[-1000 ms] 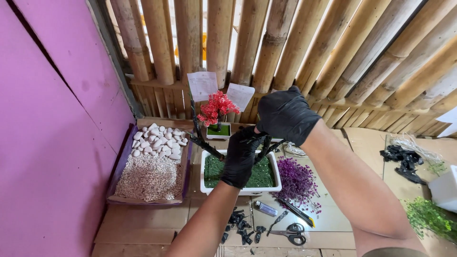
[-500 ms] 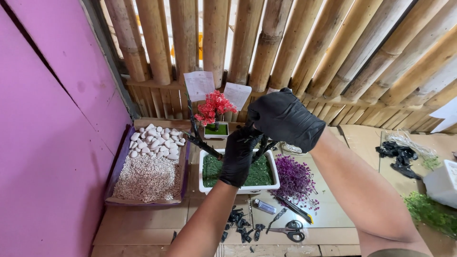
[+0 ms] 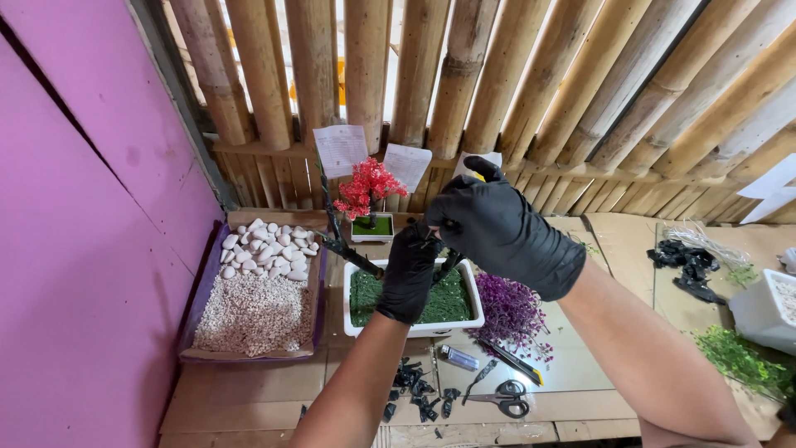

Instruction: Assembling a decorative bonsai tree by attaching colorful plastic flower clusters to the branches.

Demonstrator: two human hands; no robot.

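Now the right hand [image 3: 506, 228] has risen above the left hand [image 3: 412, 270], closer to the lens; both gloved hands pinch the black branch [image 3: 352, 255] — its trunk stays planted in the white tray [image 3: 414, 325] below the fingers; shaping goes on.

Both hands wear black gloves and meet above a white rectangular planter [image 3: 412, 325] filled with green moss. The left hand [image 3: 411, 267] grips a dark branch [image 3: 348, 250] rising from the planter; the right hand [image 3: 497, 228] closes on it from above. Behind stands a small red tree [image 3: 367, 187] in a white pot. Left of the planter lies a tray of white stones and gravel [image 3: 257, 292]. A purple sprig bundle [image 3: 507, 307] lies just right; scissors [image 3: 502, 400] rest on the bench [image 3: 249, 396].
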